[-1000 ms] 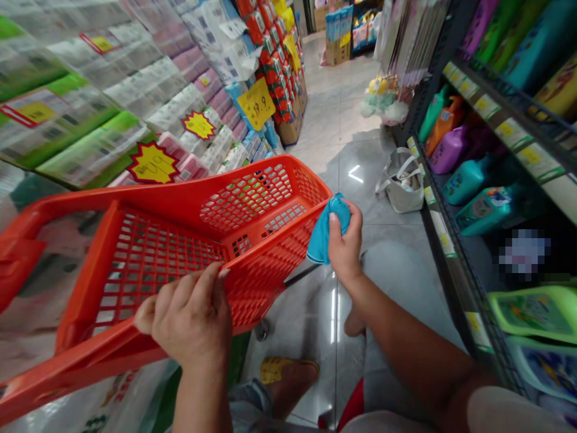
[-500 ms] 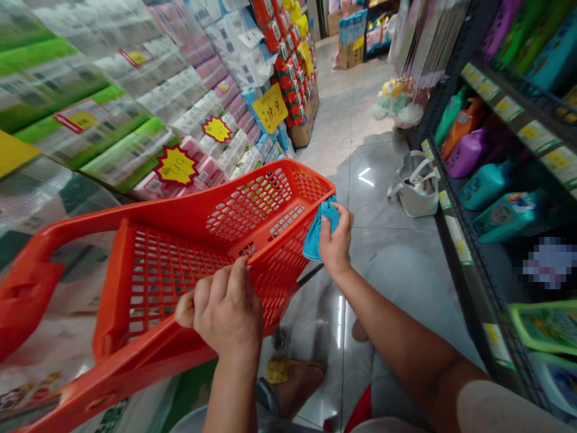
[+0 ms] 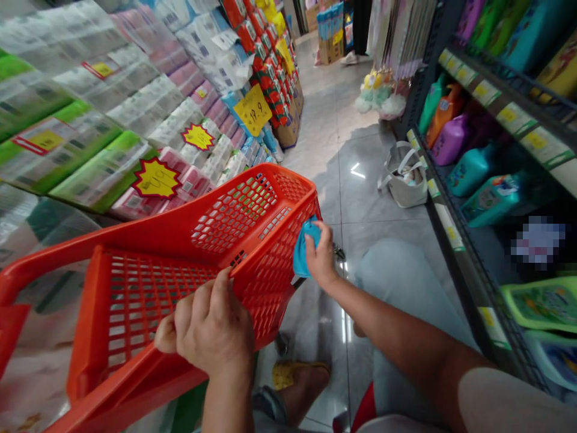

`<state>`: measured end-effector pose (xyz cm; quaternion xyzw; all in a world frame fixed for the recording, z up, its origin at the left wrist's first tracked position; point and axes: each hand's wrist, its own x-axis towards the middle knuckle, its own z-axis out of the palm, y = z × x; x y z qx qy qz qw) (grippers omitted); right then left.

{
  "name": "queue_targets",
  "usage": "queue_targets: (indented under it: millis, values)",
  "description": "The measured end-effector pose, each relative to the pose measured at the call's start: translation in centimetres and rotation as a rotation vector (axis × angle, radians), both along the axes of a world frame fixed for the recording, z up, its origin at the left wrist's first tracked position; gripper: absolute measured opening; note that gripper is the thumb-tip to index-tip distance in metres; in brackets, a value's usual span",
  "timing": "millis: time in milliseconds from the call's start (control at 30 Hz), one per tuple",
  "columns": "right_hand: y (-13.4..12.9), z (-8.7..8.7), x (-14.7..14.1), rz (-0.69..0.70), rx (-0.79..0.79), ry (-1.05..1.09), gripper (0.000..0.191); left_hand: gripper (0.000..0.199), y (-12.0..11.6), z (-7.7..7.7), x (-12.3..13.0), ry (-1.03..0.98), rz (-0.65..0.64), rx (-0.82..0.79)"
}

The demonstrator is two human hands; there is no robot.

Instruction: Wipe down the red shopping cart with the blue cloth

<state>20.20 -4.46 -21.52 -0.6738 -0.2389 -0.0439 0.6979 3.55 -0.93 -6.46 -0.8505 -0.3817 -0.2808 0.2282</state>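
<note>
Shop aisle seen from the head camera, clock positions taken from the frame centre. At 10 o'clock, plastic-wrapped toilet paper packs [image 3: 103, 90] carry a yellow star price tag [image 3: 155, 178]. At 8 o'clock, a red plastic shopping basket [image 3: 148, 237] is tilted; the left hand [image 3: 210, 325] grips its near rim, fingers closed over the edge. At 4 o'clock, the right hand [image 3: 321, 255] has a closed grip on a blue cloth [image 3: 303, 251], pressing it against the basket's outer corner. At 2 o'clock, a white tote bag [image 3: 403, 177] sits on the tiled floor [image 3: 324, 162], beside shelved detergent bottles [image 3: 471, 171].
</note>
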Motion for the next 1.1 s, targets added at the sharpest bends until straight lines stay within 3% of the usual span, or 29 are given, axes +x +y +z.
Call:
queue_targets:
  millis: [133, 333, 533, 700, 900, 1033, 1100]
  values:
    - [-0.1, -1.2, -4.0, 0.153, -0.010, 0.003, 0.026, 0.028, 0.2, 0.2, -0.1, 0.037, 0.008, -0.026]
    - [1.5, -4.0, -1.0, -0.028, -0.038, 0.276, 0.034, 0.025, 0.4, 0.2, 0.0, -0.001, -0.003, -0.039]
    - [1.1, -4.8, -5.1, 0.102, -0.021, 0.313, 0.030, 0.027, 0.4, 0.4, 0.3, 0.078, 0.045, -0.016]
    - [2.5, -6.0, -3.0, 0.035, -0.020, 0.418, 0.035, 0.032, 0.7, 0.3, 0.3, 0.056, 0.009, -0.025]
    - [2.1, -4.1, -4.1, 0.110, 0.007, 0.362, 0.032, 0.041, 0.4, 0.7, 1.0, 0.139, 0.012, 0.028]
    - [1.6, -2.3, -2.4, 0.098, 0.024, 0.334, 0.034, 0.045, 0.2, 3.2, -1.6, 0.273, -0.132, -0.081]
    - [1.9, -1.6, -0.5, 0.054, 0.033, 0.345, 0.037, 0.042, 0.4, 4.8, -4.1, 0.280, -0.130, -0.176]
